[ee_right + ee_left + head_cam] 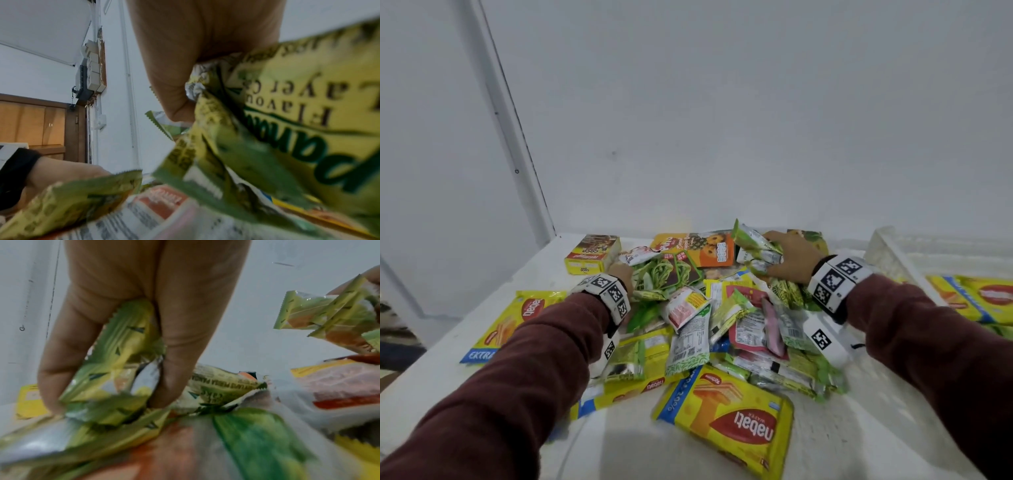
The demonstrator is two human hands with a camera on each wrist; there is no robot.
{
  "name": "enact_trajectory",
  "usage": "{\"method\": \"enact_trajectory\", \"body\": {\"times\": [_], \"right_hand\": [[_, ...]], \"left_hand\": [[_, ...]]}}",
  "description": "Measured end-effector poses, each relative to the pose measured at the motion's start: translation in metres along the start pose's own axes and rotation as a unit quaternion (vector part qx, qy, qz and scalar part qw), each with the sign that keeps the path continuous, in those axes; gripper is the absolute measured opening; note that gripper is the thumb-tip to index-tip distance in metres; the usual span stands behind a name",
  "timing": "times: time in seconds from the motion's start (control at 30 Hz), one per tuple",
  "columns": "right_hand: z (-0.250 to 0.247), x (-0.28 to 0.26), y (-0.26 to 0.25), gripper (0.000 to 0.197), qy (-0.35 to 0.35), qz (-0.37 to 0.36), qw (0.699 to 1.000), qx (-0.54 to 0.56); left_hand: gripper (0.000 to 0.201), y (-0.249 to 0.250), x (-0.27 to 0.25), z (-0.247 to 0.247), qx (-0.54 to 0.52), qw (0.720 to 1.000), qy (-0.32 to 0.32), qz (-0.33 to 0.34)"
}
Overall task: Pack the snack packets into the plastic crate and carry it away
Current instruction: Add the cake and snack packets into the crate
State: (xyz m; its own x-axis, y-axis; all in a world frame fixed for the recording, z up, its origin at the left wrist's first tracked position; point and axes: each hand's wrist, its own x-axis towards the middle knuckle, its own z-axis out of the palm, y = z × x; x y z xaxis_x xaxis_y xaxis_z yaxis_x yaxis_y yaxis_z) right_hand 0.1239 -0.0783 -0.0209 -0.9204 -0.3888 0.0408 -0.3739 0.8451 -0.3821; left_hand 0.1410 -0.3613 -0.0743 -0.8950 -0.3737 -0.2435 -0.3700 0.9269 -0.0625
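A heap of snack packets covers the white table. My left hand reaches into the heap's left side and grips green and yellow cake packets between its curled fingers. My right hand sits at the heap's far right and clutches a bunch of green packets, seen up close as green and yellow wrappers. The white plastic crate stands at the right edge of the head view, with yellow wafer packs lying in it.
A yellow box and an orange pack lie at the back of the heap. Large yellow Nabati wafer packs lie at the front and at the left. A white wall rises just behind the table.
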Motion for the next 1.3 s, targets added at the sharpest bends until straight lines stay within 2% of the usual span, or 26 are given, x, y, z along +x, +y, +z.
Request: {"method": "enact_trajectory", "body": {"times": [0.13, 0.27, 0.37, 0.43, 0.53, 0.67, 0.77, 0.87, 0.93, 1.1, 1.2, 1.3], "right_hand": [[-0.023, 0.000, -0.001, 0.060, 0.023, 0.004, 0.999, 0.041], [-0.053, -0.009, -0.003, 0.056, 0.028, -0.003, 0.995, 0.093], [-0.077, -0.022, -0.003, 0.054, 0.045, -0.028, 0.991, 0.123], [-0.093, -0.034, 0.000, 0.052, 0.048, -0.040, 0.989, 0.137], [-0.118, -0.055, 0.016, 0.039, 0.057, -0.061, 0.985, 0.150], [-0.153, -0.091, 0.053, 0.036, 0.084, -0.054, 0.985, 0.137], [-0.182, -0.121, 0.098, 0.035, 0.103, -0.037, 0.989, 0.097], [-0.209, -0.150, 0.153, 0.041, 0.103, 0.007, 0.994, 0.023], [-0.221, -0.163, 0.192, 0.046, 0.095, 0.022, 0.994, -0.040], [-0.225, -0.163, 0.284, 0.036, 0.045, 0.027, 0.993, -0.106], [-0.218, -0.150, 0.318, 0.042, 0.024, 0.036, 0.988, -0.147], [-0.204, -0.133, 0.335, 0.046, -0.004, 0.025, 0.981, -0.192]], "left_hand": [[0.042, -0.013, -0.001, -0.022, -0.003, 1.000, 0.023, 0.014], [0.039, -0.016, -0.020, -0.071, -0.023, 0.996, 0.080, 0.033], [0.035, -0.004, -0.047, -0.110, -0.079, 0.982, 0.154, 0.081], [0.023, 0.013, -0.066, -0.130, -0.117, 0.965, 0.197, 0.130], [0.021, 0.052, -0.092, -0.149, -0.163, 0.934, 0.238, 0.212], [0.023, 0.128, -0.124, -0.160, -0.208, 0.887, 0.268, 0.313], [0.030, 0.193, -0.145, -0.163, -0.241, 0.857, 0.262, 0.372], [0.026, 0.260, -0.165, -0.164, -0.257, 0.840, 0.238, 0.414], [0.024, 0.305, -0.176, -0.164, -0.237, 0.840, 0.226, 0.432], [0.024, 0.404, -0.187, -0.152, -0.158, 0.853, 0.207, 0.452], [0.020, 0.446, -0.184, -0.137, -0.112, 0.873, 0.189, 0.434], [0.028, 0.469, -0.181, -0.123, -0.062, 0.898, 0.179, 0.398]]}}
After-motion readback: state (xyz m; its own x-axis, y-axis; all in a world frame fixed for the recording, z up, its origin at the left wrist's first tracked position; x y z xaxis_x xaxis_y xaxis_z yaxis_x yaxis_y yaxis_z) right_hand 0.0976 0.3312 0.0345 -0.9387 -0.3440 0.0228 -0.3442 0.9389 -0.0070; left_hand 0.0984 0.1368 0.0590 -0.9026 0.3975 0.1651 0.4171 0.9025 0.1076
